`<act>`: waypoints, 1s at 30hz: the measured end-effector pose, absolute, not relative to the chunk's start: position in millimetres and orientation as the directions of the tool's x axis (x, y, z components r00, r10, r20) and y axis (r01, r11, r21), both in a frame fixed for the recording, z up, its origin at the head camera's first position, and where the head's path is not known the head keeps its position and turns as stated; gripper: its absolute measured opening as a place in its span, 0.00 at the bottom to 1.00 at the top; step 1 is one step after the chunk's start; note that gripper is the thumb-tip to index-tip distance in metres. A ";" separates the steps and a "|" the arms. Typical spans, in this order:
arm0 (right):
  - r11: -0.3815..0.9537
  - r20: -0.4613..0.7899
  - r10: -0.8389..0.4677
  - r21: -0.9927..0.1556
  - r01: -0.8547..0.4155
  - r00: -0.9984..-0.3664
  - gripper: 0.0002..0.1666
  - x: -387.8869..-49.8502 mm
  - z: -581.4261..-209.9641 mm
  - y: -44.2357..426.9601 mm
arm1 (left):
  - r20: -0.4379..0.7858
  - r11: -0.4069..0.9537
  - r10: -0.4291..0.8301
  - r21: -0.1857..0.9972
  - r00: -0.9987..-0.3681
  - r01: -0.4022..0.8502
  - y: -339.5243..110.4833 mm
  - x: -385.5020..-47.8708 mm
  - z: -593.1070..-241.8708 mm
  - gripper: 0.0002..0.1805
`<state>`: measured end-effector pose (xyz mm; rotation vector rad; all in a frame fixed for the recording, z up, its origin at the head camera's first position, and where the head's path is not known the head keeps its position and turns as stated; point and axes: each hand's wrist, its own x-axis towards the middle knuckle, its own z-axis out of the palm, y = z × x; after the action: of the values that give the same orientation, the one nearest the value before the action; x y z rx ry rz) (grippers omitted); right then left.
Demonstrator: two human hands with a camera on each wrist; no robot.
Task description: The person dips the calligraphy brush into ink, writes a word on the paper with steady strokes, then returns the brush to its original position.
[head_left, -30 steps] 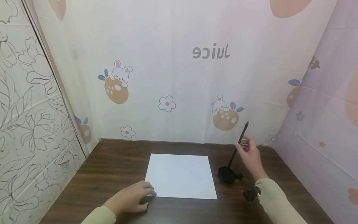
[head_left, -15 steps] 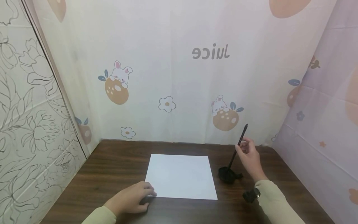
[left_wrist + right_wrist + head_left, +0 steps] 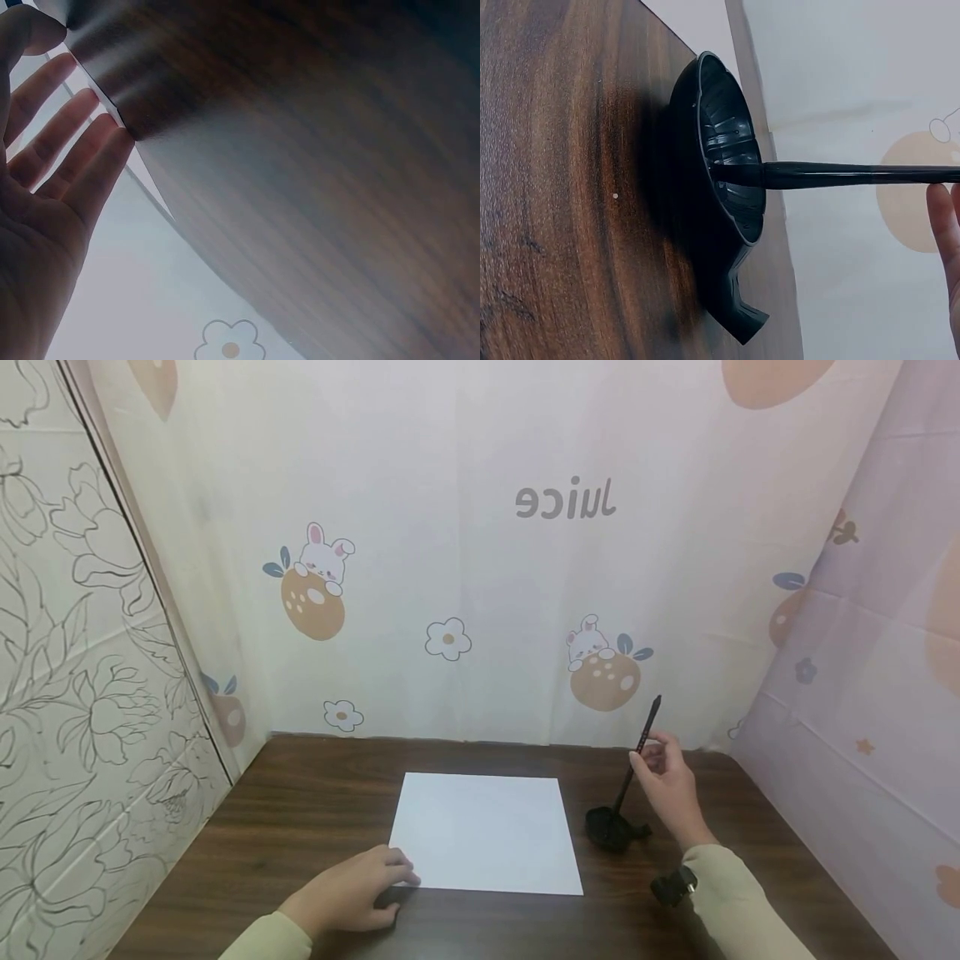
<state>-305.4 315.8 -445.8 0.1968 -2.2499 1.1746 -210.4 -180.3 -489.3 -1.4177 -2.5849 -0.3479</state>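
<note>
A writing brush point(image 3: 647, 733) with a dark handle is pinched by my right hand point(image 3: 670, 785), thumb on one side and fingers on the other. It leans, upper end to the right, and its brush head point(image 3: 735, 175) is down inside a black leaf-shaped ink dish point(image 3: 604, 828). The right wrist view shows the dish's ribbed, shiny inside and its bent stem point(image 3: 735, 311). White paper point(image 3: 487, 832) lies left of the dish. On its near left corner rest the fingertips of my left hand point(image 3: 356, 889), fingers loosely extended. No marks show on the paper.
The dark wooden table point(image 3: 315, 810) carries all of this. A printed curtain point(image 3: 390, 568) hangs behind its far edge, with more cloth at both sides. A black device point(image 3: 673, 883) is strapped to my right wrist.
My right hand has come down slightly and a little left, and the brush's upper end has dropped with it. The left hand, paper and dish stay put.
</note>
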 end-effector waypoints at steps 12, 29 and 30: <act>0.613 0.546 0.134 -0.701 -0.364 -0.827 0.26 -306.1 -444.3 317.4 | 0.275 0.516 0.804 0.118 -0.528 0.848 -179.1 -208.9 -488.7 0.18; 0.624 0.533 0.229 -0.723 -0.297 -0.815 0.27 -308.7 -437.5 328.3 | 0.296 0.512 0.805 0.091 -0.515 0.854 -179.1 -210.1 -490.5 0.18; 0.625 0.529 0.232 -0.724 -0.291 -0.816 0.28 -308.5 -437.2 328.7 | 0.297 0.512 0.805 0.091 -0.514 0.854 -179.0 -210.2 -490.8 0.18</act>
<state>-308.5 328.7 -437.2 0.0463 -2.2510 1.1466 -210.2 -179.0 -490.8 -1.4137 -2.5370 -0.3328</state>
